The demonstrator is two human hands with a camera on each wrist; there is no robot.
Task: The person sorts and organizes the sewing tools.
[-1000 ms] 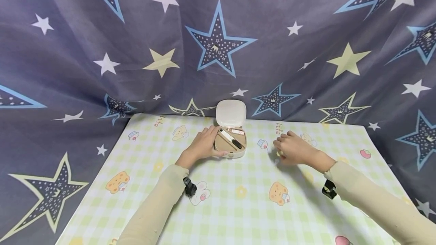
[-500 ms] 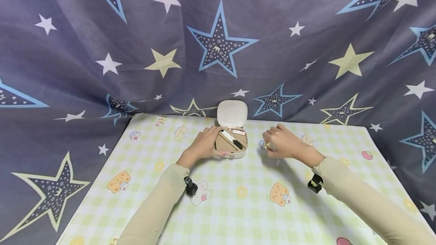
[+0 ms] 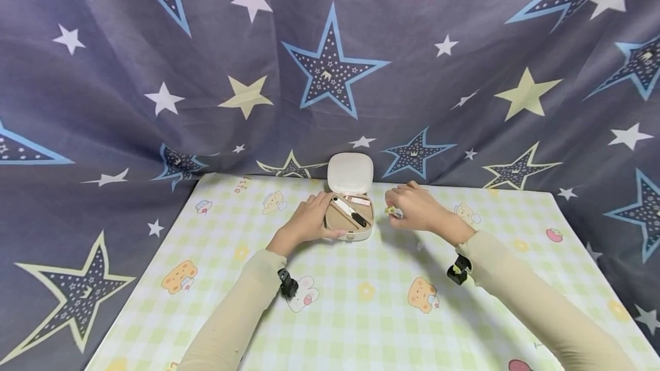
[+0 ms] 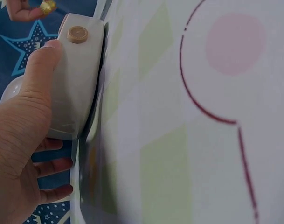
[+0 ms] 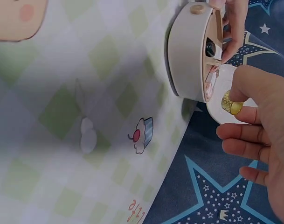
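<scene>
A small cream-white storage box (image 3: 356,236) stands at the table's far side with its lid (image 3: 350,172) raised. My left hand (image 3: 306,219) grips the box's left side, thumb on the front near the round tan button (image 4: 77,34). Inside the beige divided tray lie a slim white tool with a black end (image 3: 349,210) and a small white-and-pink piece (image 3: 359,201). Just right of the box, my right hand (image 3: 415,208) pinches a gold dimpled thimble (image 5: 232,102) between thumb and forefinger, above the table and apart from the box. Its other fingers are loosely bent.
A green-and-white checked cloth with printed cartoons covers the table (image 3: 330,308). Behind it hangs a dark star-patterned curtain (image 3: 206,44), close to the raised lid. Black wrist cameras (image 3: 459,269) sit on both sleeves.
My right hand has moved left toward the box, carrying the thimble. My left hand stays on the box, which has not moved.
</scene>
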